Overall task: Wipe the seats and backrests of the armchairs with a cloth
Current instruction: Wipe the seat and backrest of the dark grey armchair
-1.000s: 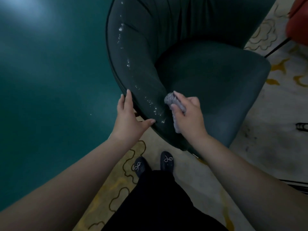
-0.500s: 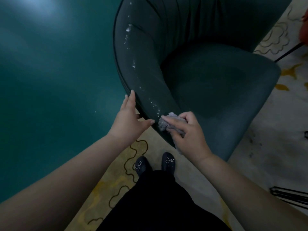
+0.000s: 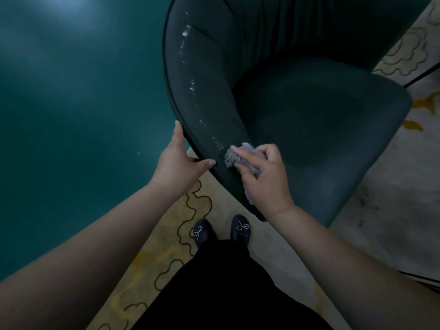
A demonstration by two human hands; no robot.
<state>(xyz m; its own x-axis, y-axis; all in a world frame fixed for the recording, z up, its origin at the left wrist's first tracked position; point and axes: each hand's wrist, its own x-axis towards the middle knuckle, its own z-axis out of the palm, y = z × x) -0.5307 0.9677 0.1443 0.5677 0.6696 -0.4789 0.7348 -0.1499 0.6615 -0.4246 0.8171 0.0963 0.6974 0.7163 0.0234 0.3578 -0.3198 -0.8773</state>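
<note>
The right hand [image 3: 264, 179] grasps a fluffy grey cloth [image 3: 240, 158] and presses it on the near arm of the dark green upholstered armchair [image 3: 309, 120]. The left hand [image 3: 177, 163] grips the arm's outer edge, thumb on top. White specks [image 3: 192, 84] run along the arm, farther away.

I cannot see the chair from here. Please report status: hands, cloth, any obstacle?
Left hand holds armchair rim. Right hand grips cloth on armrest. White specks remain. Nothing blocking.
</note>
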